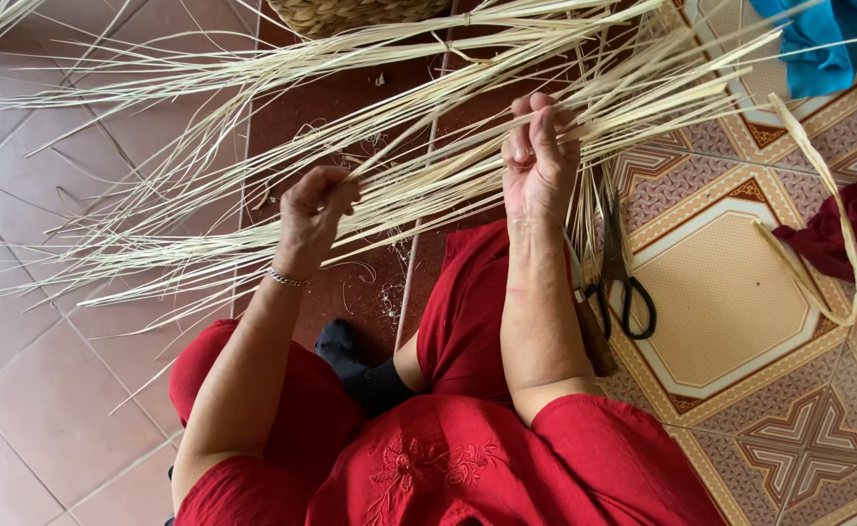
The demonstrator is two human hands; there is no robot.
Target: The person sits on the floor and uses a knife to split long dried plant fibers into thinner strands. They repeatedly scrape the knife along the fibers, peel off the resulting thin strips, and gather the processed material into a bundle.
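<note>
Tiled floor (48,390) lies under a seated person whose 2 hands grip pale straw strands (428,180): left hand (313,209) pinches some, right hand (540,161) clasps the bundle (keeping it fanned), scissors (618,278) nearby.

Long pale straw strips (428,146) fan across the whole upper floor, blocking any straight path toward the woven basket (360,12) at the top edge. Black scissors (623,273) lie just right of the right hand (537,161). Open patterned floor (740,292) lies further right, up to the dark red cloth (852,239). Bare brown tiles (38,390) at lower left, beside the left hand (313,209), are free
</note>
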